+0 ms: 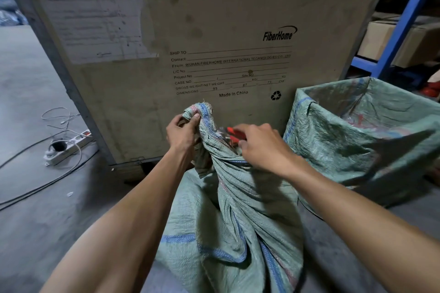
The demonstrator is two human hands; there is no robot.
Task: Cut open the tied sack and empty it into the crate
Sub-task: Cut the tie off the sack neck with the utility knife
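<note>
A green woven sack (240, 216) with blue stripes stands on the floor in front of me, its neck twisted and tied. My left hand (182, 134) grips the bunched top of the neck and holds it upright. My right hand (260, 144) holds a red-handled cutter (230, 133) with its jaws against the right side of the tied neck. Behind the sack stands a large plywood crate (214, 19) with printed shipping text; only its side wall shows, its opening is out of view.
A second green sack (357, 140) stands open at the right, against the crate. Blue shelving (400, 24) with cardboard boxes is at the far right. A white power strip (69, 146) and loose cables lie on the concrete floor at the left.
</note>
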